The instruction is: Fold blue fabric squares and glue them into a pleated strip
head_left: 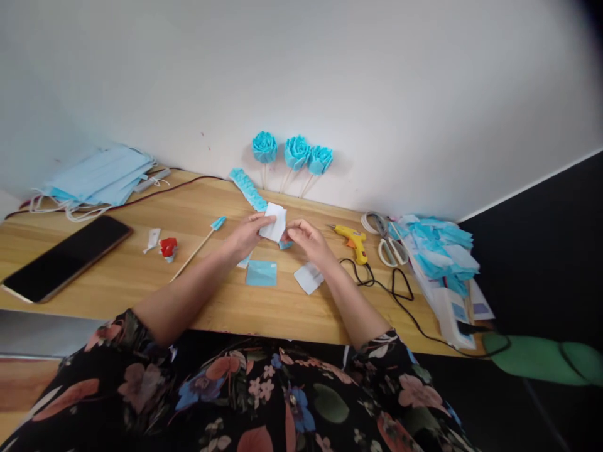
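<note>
Inside the tabletop edge, left fingers pinch white sheet; right fingers curl close, grip unclear.

– What do we have along the left of our desk?

– On its wood-grained top we see a stack of blue face masks at the back, a dark-screened phone nearer us, and a small red item beside a white scrap

– And in the middle?

– We find a stick with a blue tip, a ruffled blue strip, a flat blue square and a pale square

– What about our right?

– There we have a yellow glue gun with its black cord, white-handled scissors, and a white box
</note>
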Tool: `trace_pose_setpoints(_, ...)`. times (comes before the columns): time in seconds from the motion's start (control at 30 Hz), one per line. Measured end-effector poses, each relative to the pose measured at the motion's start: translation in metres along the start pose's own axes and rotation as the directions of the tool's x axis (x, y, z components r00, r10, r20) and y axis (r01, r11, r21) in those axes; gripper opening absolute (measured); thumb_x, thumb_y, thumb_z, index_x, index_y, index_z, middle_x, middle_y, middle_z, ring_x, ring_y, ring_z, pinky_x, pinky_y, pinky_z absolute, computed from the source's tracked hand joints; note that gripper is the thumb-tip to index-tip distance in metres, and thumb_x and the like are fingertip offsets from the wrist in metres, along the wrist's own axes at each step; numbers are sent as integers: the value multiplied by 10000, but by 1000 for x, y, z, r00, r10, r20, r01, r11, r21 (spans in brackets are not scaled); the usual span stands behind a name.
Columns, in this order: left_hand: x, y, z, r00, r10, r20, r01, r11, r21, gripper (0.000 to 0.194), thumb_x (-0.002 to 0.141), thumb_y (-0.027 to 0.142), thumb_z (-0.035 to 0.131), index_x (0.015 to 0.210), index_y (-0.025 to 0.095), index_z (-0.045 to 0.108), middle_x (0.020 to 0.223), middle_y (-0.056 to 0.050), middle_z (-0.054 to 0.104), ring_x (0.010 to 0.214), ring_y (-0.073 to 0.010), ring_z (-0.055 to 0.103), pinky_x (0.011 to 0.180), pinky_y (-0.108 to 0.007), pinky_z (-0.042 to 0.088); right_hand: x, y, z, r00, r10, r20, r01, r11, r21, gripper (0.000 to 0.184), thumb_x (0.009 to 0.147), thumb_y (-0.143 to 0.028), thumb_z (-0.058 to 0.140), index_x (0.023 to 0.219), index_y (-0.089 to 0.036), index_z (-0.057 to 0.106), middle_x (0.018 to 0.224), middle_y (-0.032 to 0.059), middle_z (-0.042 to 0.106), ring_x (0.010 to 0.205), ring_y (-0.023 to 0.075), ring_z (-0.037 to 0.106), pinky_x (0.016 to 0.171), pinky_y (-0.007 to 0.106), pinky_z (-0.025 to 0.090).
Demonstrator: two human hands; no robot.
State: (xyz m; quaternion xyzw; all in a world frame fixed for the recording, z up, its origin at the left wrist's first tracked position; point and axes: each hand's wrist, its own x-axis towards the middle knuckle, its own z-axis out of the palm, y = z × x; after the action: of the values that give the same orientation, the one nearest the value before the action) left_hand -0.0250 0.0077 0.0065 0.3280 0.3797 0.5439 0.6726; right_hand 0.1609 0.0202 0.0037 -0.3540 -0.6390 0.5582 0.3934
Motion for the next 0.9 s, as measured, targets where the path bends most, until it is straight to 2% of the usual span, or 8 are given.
trace_pose_setpoints(0.1,-2,5,-2,993,-56,108,54,998,28,250,725,308,774,841,105,689,735,-58,708,632,-164,649,618,-287,485,-5,0,-9,999,-30,38,30,999,14,399,903,-555,617,1164,-253,600,958,36,731,902,182,695,883,369,559)
trace_pose_setpoints(0.23,-6,8,-2,955,-125,268,84,984,157,331,756,378,761,937,122,654,756,-67,714,576,-180,664,579,-305,489,-9,7,-22,992,-120,44,124,986,-112,473,921,-469,621,1349,-293,524,1104,50,715,1007,193,686,957,402,553)
trace_pose_setpoints(0.4,-7,5,-1,944,-195,265,85,922,377,236,809,311,711,958,146,631,744,-31,695,579,-139,649,570,-265,485,-17,8,-21,971,-234,52,238,913,-331,532,895,-344,625,1412,-327,499,1227,54,684,1039,204,678,948,420,572)
trace_pose_setpoints(0.5,-7,6,0,955,-191,226,67,883,465,176,836,266,679,959,149,632,733,-10,674,582,-120,636,567,-244,482,-21,2,-19,961,-265,80,271,837,-475,468,885,-262,615,1347,-323,571,1228,42,697,991,198,680,928,418,579)
trace_pose_setpoints(0.63,-10,10,4,963,-194,184,74,855,514,176,849,244,675,988,151,621,730,5,668,590,-110,639,569,-227,473,-20,1,-21,942,-319,105,321,764,-559,209,907,-236,595,1090,-274,687,1067,32,733,924,189,679,870,391,571)
trace_pose_setpoints(0.73,-11,12,5,966,-168,198,43,855,516,248,829,232,705,1048,157,617,697,16,667,583,-107,629,578,-225,462,-17,5,-23,941,-327,92,319,760,-566,90,918,-271,613,936,-250,698,945,25,732,878,185,672,844,372,546)
trace_pose_setpoints(0.9,-10,9,3,978,-97,184,-5,874,485,405,758,199,767,1145,164,653,641,9,673,572,-132,620,567,-241,431,-17,3,-20,964,-260,58,251,808,-533,120,921,-350,632,883,-272,715,882,18,727,828,191,654,821,370,518)
